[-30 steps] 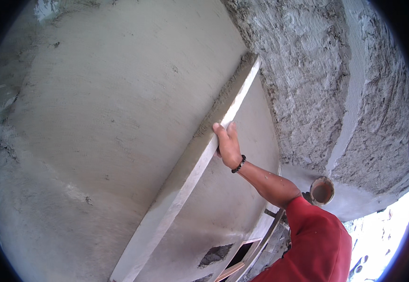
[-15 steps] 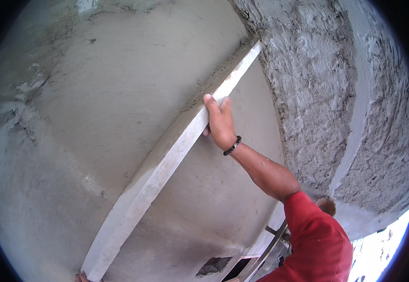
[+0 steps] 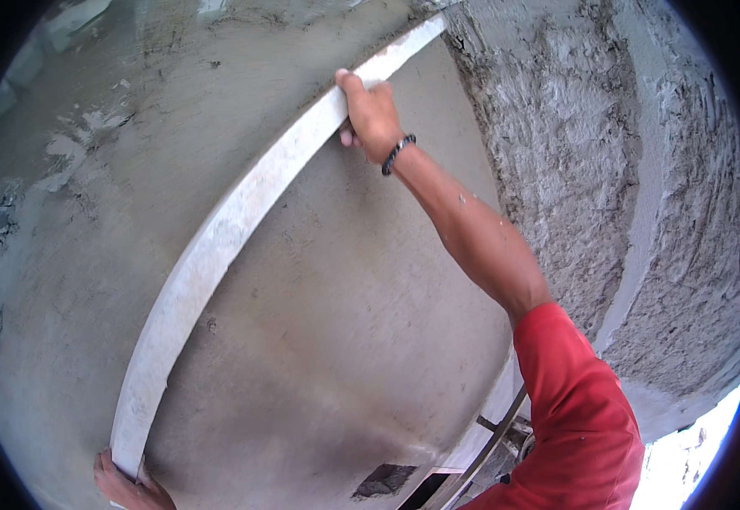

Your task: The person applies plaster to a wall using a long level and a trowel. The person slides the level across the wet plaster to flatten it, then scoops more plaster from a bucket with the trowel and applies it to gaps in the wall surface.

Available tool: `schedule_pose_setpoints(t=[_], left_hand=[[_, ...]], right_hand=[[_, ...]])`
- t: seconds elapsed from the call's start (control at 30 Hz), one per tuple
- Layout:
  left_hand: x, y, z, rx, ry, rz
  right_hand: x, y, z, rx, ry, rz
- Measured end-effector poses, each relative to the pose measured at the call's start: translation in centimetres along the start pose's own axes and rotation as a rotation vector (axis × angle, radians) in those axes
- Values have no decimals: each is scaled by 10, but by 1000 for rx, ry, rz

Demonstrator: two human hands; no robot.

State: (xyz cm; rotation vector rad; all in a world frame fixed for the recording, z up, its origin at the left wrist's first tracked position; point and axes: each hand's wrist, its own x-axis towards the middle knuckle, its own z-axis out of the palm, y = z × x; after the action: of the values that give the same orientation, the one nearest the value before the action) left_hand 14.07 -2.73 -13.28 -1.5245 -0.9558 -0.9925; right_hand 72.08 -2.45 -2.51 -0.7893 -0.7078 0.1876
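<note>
A long, whitish straightedge bar (image 3: 227,223) lies slantwise against a grey plastered wall (image 3: 336,272), from the lower left up to the top middle. Near its upper end, my right hand (image 3: 372,119) is closed round it, thumb over the far edge and fingertips showing underneath. A dark beaded bracelet (image 3: 399,155) circles that wrist. At the lower left end my left hand (image 3: 132,486) grips the bar, fingers on one side and thumb on the other; part of this hand is cut off by the picture's lower edge.
Rough, unsmoothed mortar (image 3: 557,161) covers the wall to the right, crossed by a smooth pale vertical strip (image 3: 646,195). A dark rectangular recess (image 3: 384,481) sits low in the wall. Beside it is a framed opening (image 3: 425,491). Bright daylight shows at the lower right.
Both hands have moved the bar upward along the wall and slightly left. The line of mortar along its upper edge shows less now. More of my left hand has come into view.
</note>
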Motion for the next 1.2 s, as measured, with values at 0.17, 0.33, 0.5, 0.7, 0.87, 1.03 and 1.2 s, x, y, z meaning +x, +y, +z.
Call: schedule_pose_setpoints(t=[0.17, 0.33, 0.5, 0.7, 0.87, 1.03, 1.2], left_hand=[[20, 0, -13, 21, 9, -8], [5, -56, -9, -18, -6, -19], [-24, -154, -6, 29, 33, -38], [-10, -207, -22, 24, 24, 22], [-16, -264, -24, 62, 74, 62], [-29, -305, -34, 101, 15, 41], [-52, -360, -34, 107, 109, 121]], right_hand=[[8, -14, 6, 15, -11, 11], [-28, -17, 39, -11, -3, 12], [-84, -34, 107, -15, -14, -46], [-113, -47, 144, 64, 38, -66], [-146, -55, 178, 116, 39, -51], [-188, -63, 193, 122, 11, -7], [-230, -72, 219, 130, 9, -17]])
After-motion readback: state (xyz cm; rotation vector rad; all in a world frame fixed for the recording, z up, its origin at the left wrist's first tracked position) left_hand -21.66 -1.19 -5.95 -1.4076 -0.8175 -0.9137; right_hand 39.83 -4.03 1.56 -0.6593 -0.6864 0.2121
